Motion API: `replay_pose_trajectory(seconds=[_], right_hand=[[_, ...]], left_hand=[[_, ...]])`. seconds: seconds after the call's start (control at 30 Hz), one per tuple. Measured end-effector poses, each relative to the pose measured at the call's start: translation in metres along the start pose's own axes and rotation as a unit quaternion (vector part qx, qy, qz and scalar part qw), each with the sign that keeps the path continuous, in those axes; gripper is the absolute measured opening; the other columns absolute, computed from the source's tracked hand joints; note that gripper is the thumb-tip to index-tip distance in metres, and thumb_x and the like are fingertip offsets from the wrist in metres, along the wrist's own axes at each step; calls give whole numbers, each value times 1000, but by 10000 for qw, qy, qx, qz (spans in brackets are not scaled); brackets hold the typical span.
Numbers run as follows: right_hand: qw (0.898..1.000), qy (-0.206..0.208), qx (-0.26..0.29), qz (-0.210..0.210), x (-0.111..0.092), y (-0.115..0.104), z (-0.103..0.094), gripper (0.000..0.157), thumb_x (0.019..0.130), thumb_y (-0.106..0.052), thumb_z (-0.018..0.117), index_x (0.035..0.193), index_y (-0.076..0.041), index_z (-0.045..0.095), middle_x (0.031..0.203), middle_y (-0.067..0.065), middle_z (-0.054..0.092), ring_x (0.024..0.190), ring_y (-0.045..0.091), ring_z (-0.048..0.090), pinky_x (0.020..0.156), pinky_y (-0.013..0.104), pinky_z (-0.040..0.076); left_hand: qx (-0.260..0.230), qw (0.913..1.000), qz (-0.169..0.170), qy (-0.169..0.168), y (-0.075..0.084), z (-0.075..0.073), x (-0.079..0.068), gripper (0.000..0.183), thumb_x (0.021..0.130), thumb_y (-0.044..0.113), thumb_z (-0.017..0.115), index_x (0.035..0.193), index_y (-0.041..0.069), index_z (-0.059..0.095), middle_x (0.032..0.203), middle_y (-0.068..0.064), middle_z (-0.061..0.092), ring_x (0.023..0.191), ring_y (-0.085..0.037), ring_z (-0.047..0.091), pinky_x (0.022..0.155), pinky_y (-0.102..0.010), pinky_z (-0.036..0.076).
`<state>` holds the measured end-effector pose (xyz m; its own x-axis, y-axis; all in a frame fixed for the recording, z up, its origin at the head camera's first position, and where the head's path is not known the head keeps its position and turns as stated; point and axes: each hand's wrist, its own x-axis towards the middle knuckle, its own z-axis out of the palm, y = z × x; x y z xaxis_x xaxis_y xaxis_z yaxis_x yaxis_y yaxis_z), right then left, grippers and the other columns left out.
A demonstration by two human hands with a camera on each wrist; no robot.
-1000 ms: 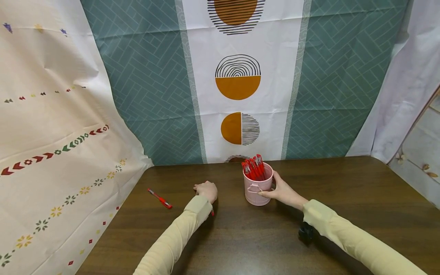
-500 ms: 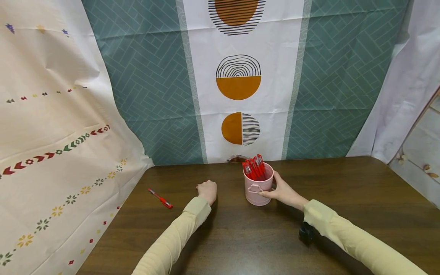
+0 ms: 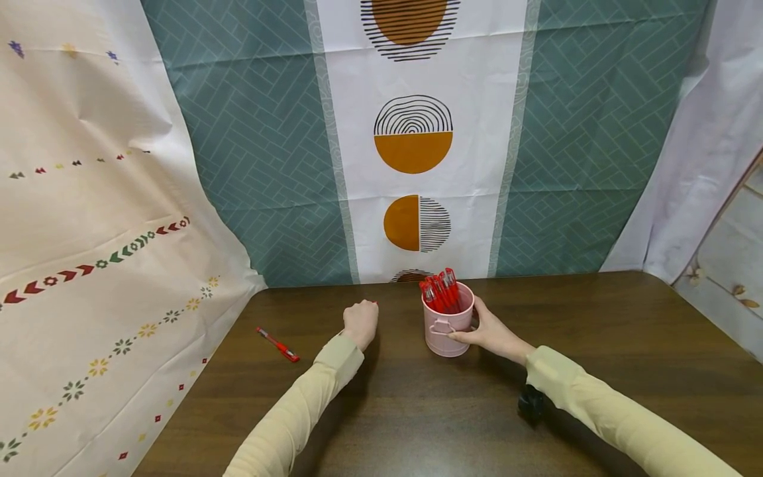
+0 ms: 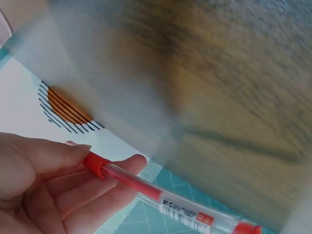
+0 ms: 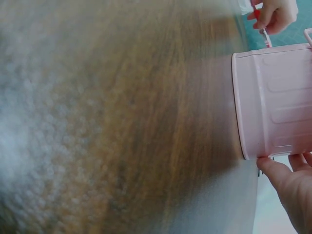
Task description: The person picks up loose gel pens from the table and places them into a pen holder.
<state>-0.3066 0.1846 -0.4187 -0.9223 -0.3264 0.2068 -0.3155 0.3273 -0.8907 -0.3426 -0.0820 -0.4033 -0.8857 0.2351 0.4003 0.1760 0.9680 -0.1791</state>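
My left hand point(image 3: 360, 322) pinches a red gel pen point(image 4: 131, 181) between thumb and fingers. In the left wrist view the clear barrel and its label show, slanting down to the right. From the head view the hand hides nearly all of that pen. A pink bucket-shaped pen holder point(image 3: 447, 339) stands upright to the right of this hand. Several red pens point(image 3: 440, 295) lean inside it, towards its left rim. Around its right side my right hand point(image 3: 493, 336) grips the holder, thumb in front near the small handle; in the right wrist view fingers point(image 5: 274, 169) touch its wall.
Another red pen point(image 3: 277, 344) lies on the brown wooden table point(image 3: 417, 417), left of the left hand. A black object point(image 3: 530, 402) shows below the right wrist. Patterned cloth point(image 3: 271, 165) hangs behind the table's far edge, and a cream cloth point(image 3: 119, 278) runs along the left.
My left hand has picked up the red pen and moved slightly away from me, rising towards the back. The right hand and the pen holder have stayed in place.
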Motion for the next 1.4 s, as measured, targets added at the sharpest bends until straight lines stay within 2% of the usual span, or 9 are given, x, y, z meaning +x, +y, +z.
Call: replay_pose_trajectory(seconds=[0.3,0.53,0.77,1.13,1.4], right_hand=[[10000,-7,-2,-65,2,6,-1,94,73,-27,76,141,-9,12,139,17,25,126,38,25,91,50,33],[10000,40,6,-61,2,5,0,95,72,-28,77,141,-10,13,138,16,27,124,37,28,90,49,34],[10000,45,-48,42,1,2,-1,98,71,-31,77,141,-10,13,139,15,26,125,35,27,92,51,32],[10000,29,-63,40,1,2,0,97,71,-30,77,141,-10,13,139,16,26,125,35,26,92,51,31],[10000,18,-39,88,2,2,-1,97,71,-31,77,141,-10,13,139,15,27,124,34,27,92,50,32]], left_hand=[[-222,9996,-24,198,-8,-9,6,19,79,-4,59,63,5,64,66,-10,62,59,-26,62,44,-38,47],[-376,9979,-12,533,-15,-15,9,15,80,-4,59,66,1,61,66,-12,61,58,-27,61,45,-38,48],[-435,9974,55,571,-20,-26,16,16,82,-3,59,66,0,59,65,-14,61,56,-28,61,42,-37,47],[-439,9972,159,587,-18,-36,20,19,82,-4,57,64,1,57,64,-14,60,55,-28,61,41,-38,47],[-480,9945,465,803,-12,-49,23,19,82,-7,55,66,3,54,64,-13,60,55,-28,60,43,-39,46]])
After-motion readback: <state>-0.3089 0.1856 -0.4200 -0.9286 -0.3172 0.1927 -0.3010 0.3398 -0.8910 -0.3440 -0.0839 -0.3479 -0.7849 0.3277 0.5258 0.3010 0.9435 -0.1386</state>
